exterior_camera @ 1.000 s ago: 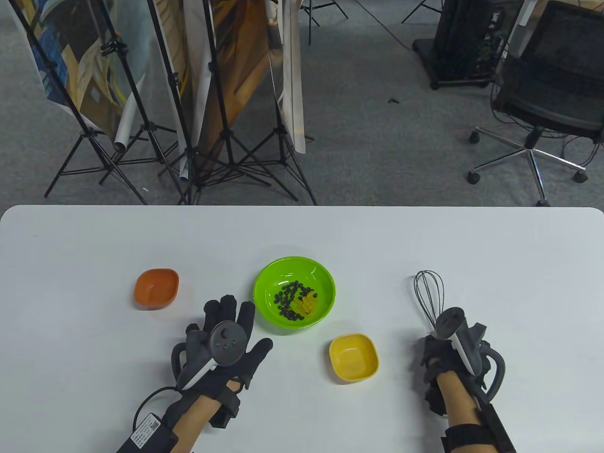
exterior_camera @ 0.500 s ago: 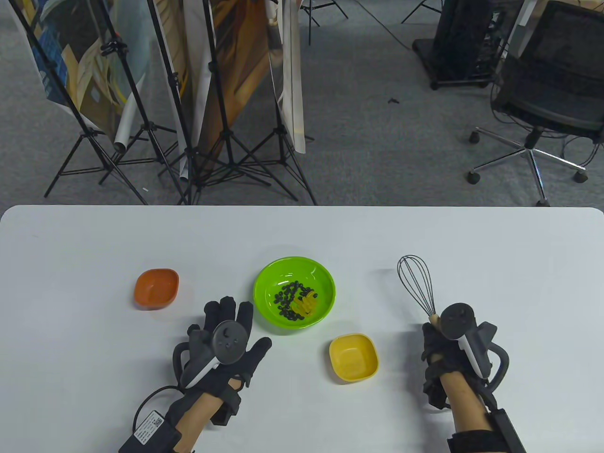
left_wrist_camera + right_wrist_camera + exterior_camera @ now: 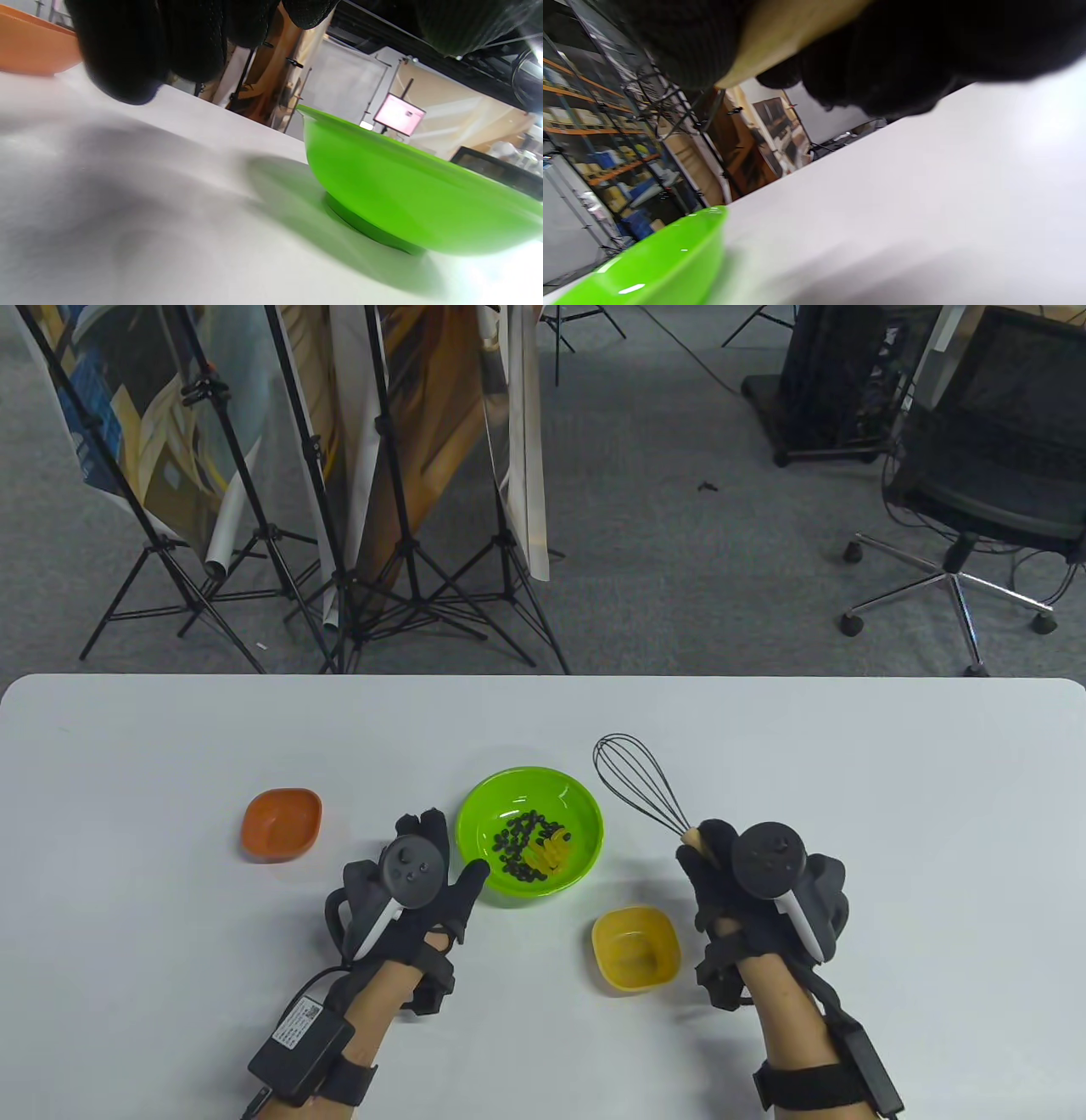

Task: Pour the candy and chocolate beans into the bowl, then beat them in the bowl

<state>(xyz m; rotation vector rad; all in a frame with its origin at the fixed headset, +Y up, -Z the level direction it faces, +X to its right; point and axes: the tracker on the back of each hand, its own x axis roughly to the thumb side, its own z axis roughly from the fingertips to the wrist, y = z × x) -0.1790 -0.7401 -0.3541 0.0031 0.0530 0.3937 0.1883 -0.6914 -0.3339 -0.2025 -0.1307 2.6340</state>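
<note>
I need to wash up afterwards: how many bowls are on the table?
3. A green bowl in the middle holds the sweets, an orange bowl sits to its left, and a yellow bowl lies nearer the person, right of centre. None seems hidden.

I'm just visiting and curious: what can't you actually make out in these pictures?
- Whisk handle: table view, buried in the right hand; only a wooden tip shows.
- Green bowl contents: both wrist views, hidden by its wall.
- Left hand touching the bowl or not: table view, thumb overlaps the rim.
- Whisk wires: right wrist view, blurred.
</note>
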